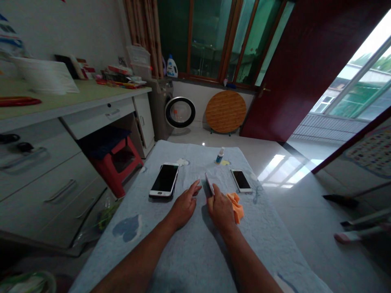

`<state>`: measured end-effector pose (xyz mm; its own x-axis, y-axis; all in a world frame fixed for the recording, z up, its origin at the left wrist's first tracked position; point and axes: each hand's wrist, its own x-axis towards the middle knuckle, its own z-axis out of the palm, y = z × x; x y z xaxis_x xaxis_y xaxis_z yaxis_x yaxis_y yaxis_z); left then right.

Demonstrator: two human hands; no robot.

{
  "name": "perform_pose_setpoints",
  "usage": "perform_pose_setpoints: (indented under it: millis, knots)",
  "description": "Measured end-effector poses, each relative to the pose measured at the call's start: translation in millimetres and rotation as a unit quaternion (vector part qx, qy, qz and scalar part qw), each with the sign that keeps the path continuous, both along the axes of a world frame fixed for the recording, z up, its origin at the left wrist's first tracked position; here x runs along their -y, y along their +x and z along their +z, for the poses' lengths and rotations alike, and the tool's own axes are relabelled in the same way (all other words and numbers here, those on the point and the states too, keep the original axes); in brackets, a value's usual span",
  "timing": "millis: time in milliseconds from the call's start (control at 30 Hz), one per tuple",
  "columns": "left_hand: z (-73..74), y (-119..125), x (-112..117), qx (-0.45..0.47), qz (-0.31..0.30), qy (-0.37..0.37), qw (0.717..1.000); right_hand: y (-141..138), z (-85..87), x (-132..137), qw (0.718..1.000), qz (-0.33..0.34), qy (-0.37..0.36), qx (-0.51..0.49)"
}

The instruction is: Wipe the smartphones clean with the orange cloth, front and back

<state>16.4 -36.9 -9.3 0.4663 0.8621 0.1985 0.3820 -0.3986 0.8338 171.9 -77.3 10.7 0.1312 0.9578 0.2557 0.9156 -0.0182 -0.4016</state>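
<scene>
My right hand (220, 207) grips a phone (209, 184) held on edge, so its thin side faces me and its screen cannot be made out. Close by on the left, my left hand (184, 204) has its fingers stretched out, apart from the phone, holding nothing. A crumpled orange cloth (235, 206) lies against the outer side of my right hand. Further right rests a white phone (242, 180), dark screen up. Left of my hands, a larger white-framed phone (165, 179) lies on top of something dark. Beyond them stands a small spray bottle (220, 156) with a blue label.
A pale blue cloth covers the table (128, 260). To the left are a white desk (100, 103) and a red stool (119, 162). A washing machine (159, 108) with its door open and a round wooden tabletop (226, 112) stand at the back, near a dark red door (293, 73).
</scene>
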Motion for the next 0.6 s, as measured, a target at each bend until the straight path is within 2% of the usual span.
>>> perform_pose_setpoints:
  millis: [167,333,467,600]
  knots:
    - [-5.2,0.4,-2.1,-0.034,0.015,0.037,0.999,10.9,-14.1,-13.0,0.995,-0.035,0.042,-0.08]
    - [-10.0,2.8,-3.0,-0.104,0.022,0.079,0.991,13.0,-25.8,-18.6,0.993,-0.036,0.034,-0.103]
    - [-13.0,3.5,-3.3,-0.119,0.023,0.084,0.989,8.7,-23.0,-15.5,0.997,-0.024,0.01,-0.071]
    - [-14.5,1.4,-5.0,-0.114,0.017,0.079,0.99,-1.2,-15.2,-11.4,0.999,-0.048,-0.016,-0.016]
